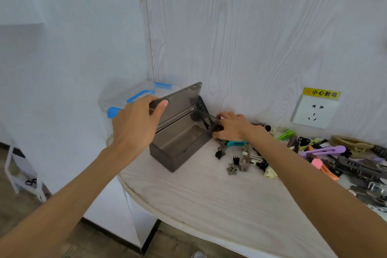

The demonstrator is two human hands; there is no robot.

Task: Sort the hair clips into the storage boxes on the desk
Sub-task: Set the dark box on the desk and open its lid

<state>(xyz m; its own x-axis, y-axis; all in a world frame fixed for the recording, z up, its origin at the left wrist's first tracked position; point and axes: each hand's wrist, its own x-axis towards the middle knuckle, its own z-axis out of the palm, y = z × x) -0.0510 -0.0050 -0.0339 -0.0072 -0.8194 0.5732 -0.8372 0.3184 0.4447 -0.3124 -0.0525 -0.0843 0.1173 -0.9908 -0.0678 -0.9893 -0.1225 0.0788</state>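
A smoky grey storage box stands on the pale wooden desk near the wall corner. Its hinged lid is raised, and my left hand grips the lid's free edge. A long dark grey clip leans out of the box's far right end. My right hand rests beside that end, fingers curled on small dark hair clips at the box's corner. A heap of hair clips in black, beige, teal, purple and orange spreads to the right.
A clear storage box with blue latches sits behind the grey box in the corner. A wall socket with a yellow warning label is at right. The desk's rounded front edge drops to the floor; a white rack stands at far left.
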